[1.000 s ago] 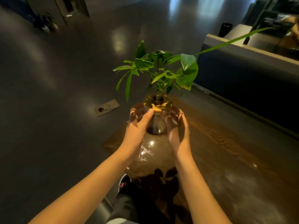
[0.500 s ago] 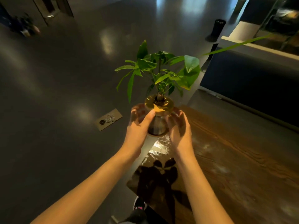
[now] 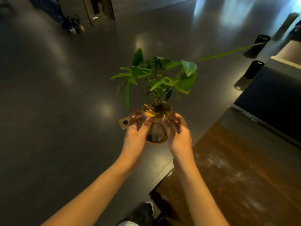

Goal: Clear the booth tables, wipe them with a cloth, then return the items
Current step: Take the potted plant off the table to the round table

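Both hands, left (image 3: pixel 136 134) and right (image 3: pixel 178 136), cup the small glass-vased green plant (image 3: pixel 156 121); keeping it upright avoids spills near the brown wooden bench (image 3: pixel 244 168) to their right.

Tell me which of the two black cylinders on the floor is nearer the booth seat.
The lower black cylinder, right beside the booth seat; the upper one stands farther off.

Both arms outstretched, left hand (image 3: pixel 136 133) and right hand (image 3: pixel 178 136) facing, fingers curled inward

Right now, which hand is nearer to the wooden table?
Right. The right hand holds the plant vase from the side facing the wooden table; the left hand holds the vase's far side, out over the floor.
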